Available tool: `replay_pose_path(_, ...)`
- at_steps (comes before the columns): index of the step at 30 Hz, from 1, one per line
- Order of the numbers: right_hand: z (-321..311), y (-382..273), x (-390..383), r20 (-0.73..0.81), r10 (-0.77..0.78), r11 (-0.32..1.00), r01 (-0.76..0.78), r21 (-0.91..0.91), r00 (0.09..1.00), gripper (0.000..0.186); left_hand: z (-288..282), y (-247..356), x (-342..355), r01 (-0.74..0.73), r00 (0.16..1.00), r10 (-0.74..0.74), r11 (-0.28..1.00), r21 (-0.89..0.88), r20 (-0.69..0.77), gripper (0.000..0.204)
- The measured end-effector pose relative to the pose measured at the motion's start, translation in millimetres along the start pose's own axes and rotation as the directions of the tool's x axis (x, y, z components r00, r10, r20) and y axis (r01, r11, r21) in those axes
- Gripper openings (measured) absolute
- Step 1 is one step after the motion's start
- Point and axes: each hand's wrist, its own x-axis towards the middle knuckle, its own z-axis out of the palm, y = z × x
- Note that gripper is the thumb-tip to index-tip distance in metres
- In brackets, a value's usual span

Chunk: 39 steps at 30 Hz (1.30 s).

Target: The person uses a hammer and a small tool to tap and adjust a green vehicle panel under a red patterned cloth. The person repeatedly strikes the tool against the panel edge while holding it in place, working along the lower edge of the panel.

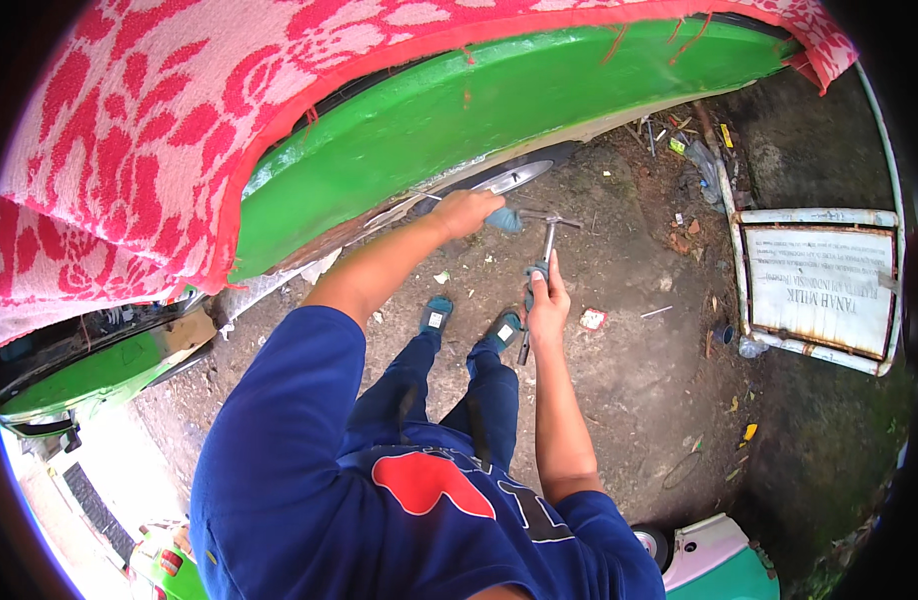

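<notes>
left hand (466,212) out at arm's length against the lower edge of a green vehicle body (459,120), fingers closed around a blue-grey rag (504,220) bunched just beside the knuckles. right hand (547,300) raised in front of the torso, wrapped tight about the dark grip of a metal tool (544,255) with a long shank; shank pointing up and away, ending in a short crossbar near the rag, not clearly touching it. tool's lower end poking out below the fist, over the blue trouser legs. red-and-white floral cloth (129,150) draped over the top of the green body, its red hem hanging along the curve. chrome trim strip (509,178) showing under the green panel, just beyond the left hand. below, bare dirt ground (629,370) strewn with small litter, a red-and-white scrap (592,319) lying just right of the right hand. two teal shoes (469,322) planted on the dirt beneath the hands. off to the right, well apart, a white framed sign (819,285) lying flat on the ground. at lower right, a pale green and white vehicle part (719,560) at the edge of view.
</notes>
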Motion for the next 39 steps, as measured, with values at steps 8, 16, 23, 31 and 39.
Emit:
replay_pose_path(8,-1,25,-5,0.080,0.092,0.995,-0.088,-0.053,0.993,0.056,-4,-5,14,0.077,0.988,-0.077,0.997,-0.008,-0.136,0.027)
replay_pose_path(16,15,4,-1,0.065,0.057,0.998,-0.057,-0.002,0.996,0.054,-2,-23,-16,0.168,0.976,-0.171,0.985,-0.029,-0.136,0.038)
replay_pose_path(23,-2,-19,-14,-0.054,-0.067,0.972,0.078,0.223,0.996,0.057,-1,-12,-43,0.085,0.994,-0.085,0.996,-0.011,-0.064,0.033)
replay_pose_path(31,-8,-14,-24,-0.089,-0.054,0.969,0.074,0.236,0.995,0.058,-10,4,-8,-0.040,0.994,0.039,0.999,-0.007,-0.107,0.028)
replay_pose_path(39,-12,-10,-27,-0.129,-0.034,0.965,0.066,0.252,0.991,0.057,-7,1,-3,-0.066,0.993,0.064,0.998,-0.016,-0.099,0.027)
